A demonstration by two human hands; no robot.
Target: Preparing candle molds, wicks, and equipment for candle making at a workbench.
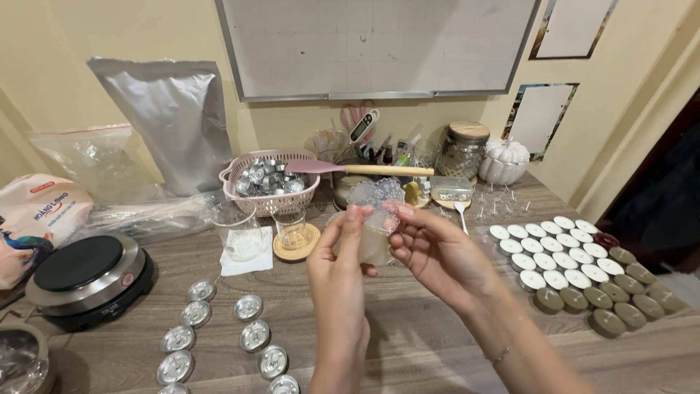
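Warm, even indoor light; soft shadows; edges slightly warped.

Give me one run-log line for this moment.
left hand: fingers pinch clear mould | right hand: fingers grip same mould | mould: held above table | nearby: metal tealight cups, finished tealights

I note the mould (375,201) in my hands is clear, glossy soft plastic. The table (423,335) is matt grey wood-grain. The empty cups (248,307) are shiny metal, the basket (271,197) matt pink plastic, and the standing bag (171,120) dull silver foil.
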